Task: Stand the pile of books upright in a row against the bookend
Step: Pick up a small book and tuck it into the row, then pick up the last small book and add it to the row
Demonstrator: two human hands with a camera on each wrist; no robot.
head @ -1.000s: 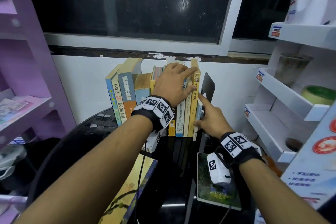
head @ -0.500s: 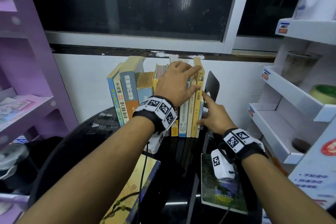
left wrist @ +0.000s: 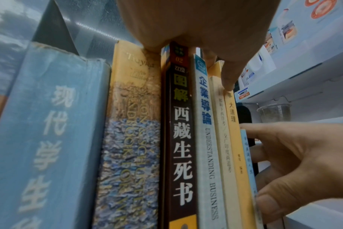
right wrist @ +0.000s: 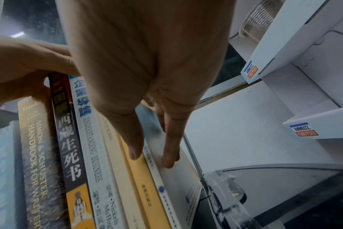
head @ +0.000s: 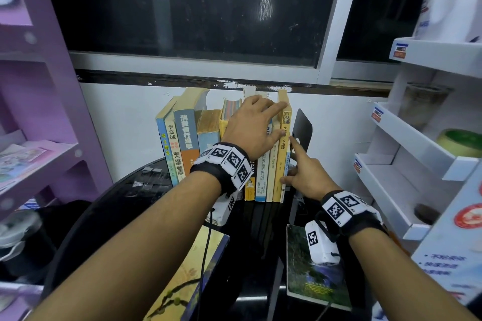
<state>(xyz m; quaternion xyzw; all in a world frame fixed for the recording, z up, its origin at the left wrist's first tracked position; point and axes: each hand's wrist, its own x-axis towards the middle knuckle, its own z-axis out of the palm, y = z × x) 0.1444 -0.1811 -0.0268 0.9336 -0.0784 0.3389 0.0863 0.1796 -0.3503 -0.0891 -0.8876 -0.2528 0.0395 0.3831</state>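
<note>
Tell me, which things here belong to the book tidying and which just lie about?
Job: upright books, bookend, yellow flat book, green flat book, left hand, right hand.
Lying about: plastic cup, green roll, purple shelf.

Covered tops, cropped covers

The left hand [head: 250,128] hides the tops of the middle books [head: 262,177] at twelve o'clock; the bookend [head: 302,125] at one o'clock shows only its upper part above the right hand [head: 307,177]. A yellow book [head: 187,281] lying flat at seven o'clock runs off the lower edge. On the thin blue book [left wrist: 248,155] the spine lettering is too small to read; from the left wrist, the pale blue book [left wrist: 39,139] at nine o'clock is blurred.
</note>
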